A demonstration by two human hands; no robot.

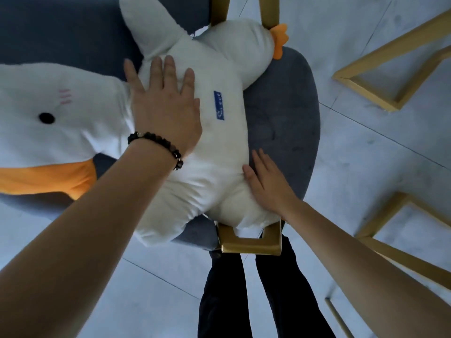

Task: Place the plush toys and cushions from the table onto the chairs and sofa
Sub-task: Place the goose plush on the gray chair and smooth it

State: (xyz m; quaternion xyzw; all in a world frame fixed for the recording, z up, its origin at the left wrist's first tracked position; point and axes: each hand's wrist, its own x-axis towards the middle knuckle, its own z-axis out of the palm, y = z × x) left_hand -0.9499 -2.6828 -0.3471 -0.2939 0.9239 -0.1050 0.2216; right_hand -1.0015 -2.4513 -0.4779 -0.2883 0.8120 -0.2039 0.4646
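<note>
- One plush toy [219,147], a white goose with an orange beak [48,176] and an orange foot [280,40]: it lies across the seat of the chair [285,118], its head toward the left of the view and a blue label [219,105] facing up.
- One chair, grey upholstery, gold legs [249,242].
- Left hand [166,111]: flat on the toy's body, fingers straight and spread, nothing grasped; a dark beaded bracelet [158,145] is on the wrist.
- Right hand [268,184]: flat against the toy's lower flank by the seat edge, fingers straight and together, nothing grasped.
- Two dark trouser legs [244,301] stand just below the chair.
- Pale tiled floor [366,154], with further gold frames [390,69] at the right.
</note>
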